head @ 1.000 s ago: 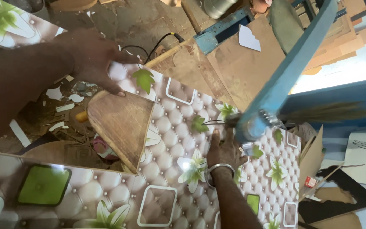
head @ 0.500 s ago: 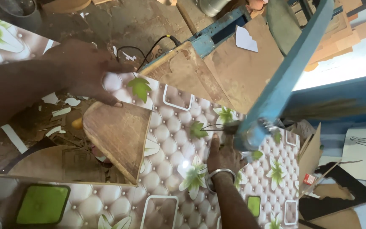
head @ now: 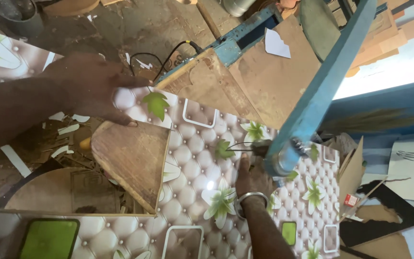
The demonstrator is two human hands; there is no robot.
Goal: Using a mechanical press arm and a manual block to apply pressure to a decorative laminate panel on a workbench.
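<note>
Head view: the left hand (head: 89, 88) lies flat with fingers spread, pressing the far corner of the patterned panel (head: 192, 158); it grasps nothing. The right hand (head: 252, 177), with a metal bangle, rests open on the panel just beside the blue saw arm (head: 312, 103). The panel lies on the work table under that arm. Best to push slowly, keep the panel flat, and keep fingers away from the blade.

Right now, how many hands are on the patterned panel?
2. The left hand presses the patterned panel at its far-left corner; the right hand, wearing a metal bangle, rests flat on it beside the blue saw arm. No other hands show.
</note>
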